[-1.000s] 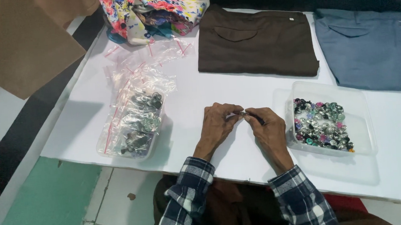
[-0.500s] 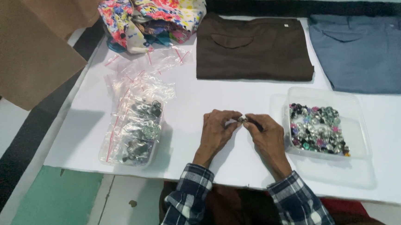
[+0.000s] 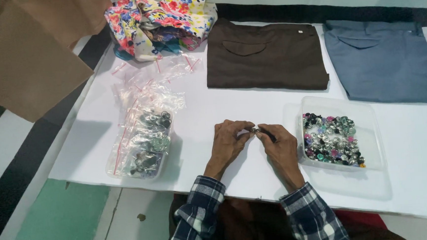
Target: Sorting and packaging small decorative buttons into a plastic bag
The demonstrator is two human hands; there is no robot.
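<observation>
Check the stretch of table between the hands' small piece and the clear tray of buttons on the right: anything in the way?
Nothing visible. The left hand and right hand pinch a small piece together over bare white table. The clear tray sits just right of the right hand, with only open table between.

A white table carries folded brown trousers at twelve o'clock, grey-blue trousers at two, floral cloth at eleven, a clear button tray at three, bagged buttons at nine.

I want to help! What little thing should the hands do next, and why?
Probably set the small piece down in the clear tray of coloured buttons. Both hands, left and right, pinch it together on the white table, with the tray beside the right hand.
</observation>
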